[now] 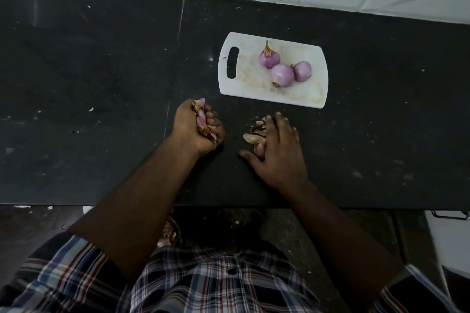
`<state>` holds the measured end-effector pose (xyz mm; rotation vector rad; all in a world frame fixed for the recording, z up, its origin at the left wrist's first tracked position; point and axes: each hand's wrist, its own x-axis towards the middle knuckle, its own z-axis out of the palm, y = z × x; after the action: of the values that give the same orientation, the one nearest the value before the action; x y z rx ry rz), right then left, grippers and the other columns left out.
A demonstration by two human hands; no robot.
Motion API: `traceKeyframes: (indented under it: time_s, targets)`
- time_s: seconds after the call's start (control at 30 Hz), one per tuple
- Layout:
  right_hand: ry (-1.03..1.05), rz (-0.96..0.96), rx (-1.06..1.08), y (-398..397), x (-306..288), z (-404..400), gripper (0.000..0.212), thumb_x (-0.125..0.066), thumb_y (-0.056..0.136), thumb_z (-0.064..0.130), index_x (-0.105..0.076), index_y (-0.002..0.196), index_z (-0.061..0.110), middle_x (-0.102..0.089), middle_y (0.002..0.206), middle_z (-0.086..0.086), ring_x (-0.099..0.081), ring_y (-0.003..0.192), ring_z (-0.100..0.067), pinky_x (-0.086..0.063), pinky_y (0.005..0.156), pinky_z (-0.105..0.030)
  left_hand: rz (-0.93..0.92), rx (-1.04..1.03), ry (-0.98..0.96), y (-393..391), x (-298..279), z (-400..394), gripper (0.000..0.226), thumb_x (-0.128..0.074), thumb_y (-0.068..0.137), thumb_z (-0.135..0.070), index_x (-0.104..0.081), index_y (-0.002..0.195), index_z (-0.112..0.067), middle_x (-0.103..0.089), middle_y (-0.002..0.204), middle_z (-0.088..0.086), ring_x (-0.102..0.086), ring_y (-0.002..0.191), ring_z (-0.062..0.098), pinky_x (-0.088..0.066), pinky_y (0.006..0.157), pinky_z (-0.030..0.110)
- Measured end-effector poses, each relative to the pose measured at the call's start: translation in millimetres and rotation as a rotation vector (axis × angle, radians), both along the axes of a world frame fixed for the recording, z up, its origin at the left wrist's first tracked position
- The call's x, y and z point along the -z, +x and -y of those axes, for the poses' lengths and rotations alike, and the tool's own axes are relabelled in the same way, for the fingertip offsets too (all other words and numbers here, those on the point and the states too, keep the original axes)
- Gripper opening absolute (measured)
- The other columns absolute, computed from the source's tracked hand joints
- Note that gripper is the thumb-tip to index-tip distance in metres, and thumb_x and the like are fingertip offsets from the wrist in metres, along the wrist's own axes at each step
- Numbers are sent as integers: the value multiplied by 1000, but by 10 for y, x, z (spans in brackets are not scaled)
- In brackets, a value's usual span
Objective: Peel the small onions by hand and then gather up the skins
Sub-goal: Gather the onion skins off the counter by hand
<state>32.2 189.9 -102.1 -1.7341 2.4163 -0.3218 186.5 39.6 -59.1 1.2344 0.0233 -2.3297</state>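
Peeling looks done: 3 small onions [284, 66] sit bare & purple on the white cutting board [230, 89], upper right of centre. Gathering is underway. Left hand [198, 127], centre frame, has fingers clamped on a fistful of skins [201, 119]. Right hand [277, 150], w/ fingers spread flat, covers the loose skins [254, 134] on the black counter [101, 84] below the board. That pile is left to collect.

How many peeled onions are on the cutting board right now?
3, all on the white cutting board: one toward the back, one in front, one to its right, touching it.
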Motion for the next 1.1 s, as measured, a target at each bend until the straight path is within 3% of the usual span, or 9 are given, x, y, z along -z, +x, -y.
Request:
traceKeyframes:
  time_s: [0.1,0.2,0.37,0.5,0.57,0.73,0.8,0.93,1.1]
  targets:
    - [-98,30,-85,83,26,371,68,-49,95,54,-44,146,8,-38,154,-19,-33,144,-35,-27,119,-51,17,7,-15,48,-13,4,36,-44,95,-31,-46,60,-21,-38,59,-8,-31,48,6,-24,47,19]
    - [-214,89,-220,122,72,585,38,-58,96,27,-65,125,3,-58,134,-19,-50,131,-37,-38,112,-50,14,12,-25,78,-22,-3,38,-44,96,-31,-45,59,-21,-37,58,-8,-31,45,6,-24,45,18]
    - [-267,112,-329,3,63,275,26,-61,97,16,-71,116,2,-65,127,-15,-58,125,-30,-44,108,-45,-4,33,-27,111,-36,-18,35,-44,94,-30,-45,60,-22,-36,59,-9,-30,46,6,-22,47,18]
    - [-215,259,-106,-193,-239,100,35,-62,96,23,-65,128,8,-62,134,-7,-50,132,-21,-37,114,-35,-7,58,-29,87,-34,-62,37,-43,94,-30,-46,59,-21,-37,58,-8,-30,46,6,-21,47,19]
    - [-116,228,52,-346,-345,65,44,-64,94,34,-62,132,10,-61,130,-7,-52,126,-24,-41,109,-36,-18,70,-35,71,-39,-76,37,-44,94,-30,-46,58,-21,-37,57,-9,-30,46,6,-20,48,18]
    - [268,189,152,-296,-410,71,103,-73,69,70,-42,146,9,-39,129,-10,-43,121,-29,-42,106,-37,-29,102,-50,28,-67,-75,34,-43,94,-30,-44,60,-22,-36,57,-9,-30,44,6,-20,48,17]
    - [278,168,132,-178,-408,151,109,-78,64,69,-38,146,9,-34,129,-9,-41,121,-29,-41,107,-39,-27,112,-59,12,-78,-86,34,-42,94,-30,-44,61,-22,-36,57,-8,-30,44,6,-21,46,18]
    - [293,206,93,-140,-485,174,93,-82,67,58,-45,142,15,-35,123,-5,-45,119,-30,-44,103,-38,-27,126,-59,-17,-106,-113,34,-42,94,-30,-45,61,-22,-37,57,-8,-31,44,7,-23,45,18]
    - [385,266,170,-121,-516,101,116,-90,64,44,-22,155,23,-25,141,-10,-44,128,-36,-42,108,-41,-24,123,-49,-14,-81,-128,34,-41,95,-30,-45,62,-22,-37,58,-8,-31,44,7,-24,45,17]
